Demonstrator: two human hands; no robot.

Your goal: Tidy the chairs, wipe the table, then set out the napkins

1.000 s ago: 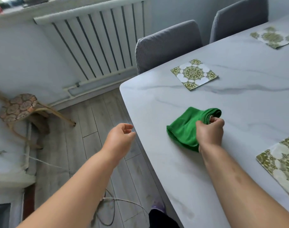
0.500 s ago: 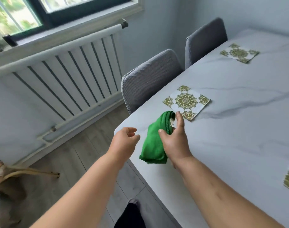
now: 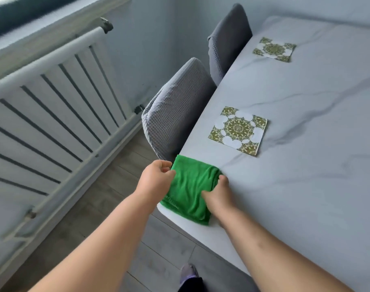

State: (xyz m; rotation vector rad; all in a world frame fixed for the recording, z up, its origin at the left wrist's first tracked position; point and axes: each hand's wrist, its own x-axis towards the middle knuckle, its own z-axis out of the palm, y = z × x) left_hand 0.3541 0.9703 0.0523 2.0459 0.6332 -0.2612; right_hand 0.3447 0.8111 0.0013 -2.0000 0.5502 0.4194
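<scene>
A folded green cloth (image 3: 190, 188) lies on the near left corner of the grey marble table (image 3: 306, 165). My left hand (image 3: 155, 179) pinches the cloth's left edge at the table's rim. My right hand (image 3: 218, 196) grips its right side, fingers curled into the fold. A green-and-white patterned napkin (image 3: 238, 130) lies flat just beyond the cloth. A second napkin (image 3: 274, 49) lies farther along the same side. Two grey chairs (image 3: 175, 114) (image 3: 227, 39) stand pushed in against the table's left edge, one by each napkin.
A white radiator (image 3: 53, 114) runs along the wall at left, under a window sill. Wooden floor (image 3: 108, 199) lies between it and the table. My foot (image 3: 188, 272) shows at the bottom, beside the table's near edge.
My right hand carried the cloth from the table's middle to its near left corner. The cloth now lies flatter there, and my left hand has come in and taken hold of its left edge.
</scene>
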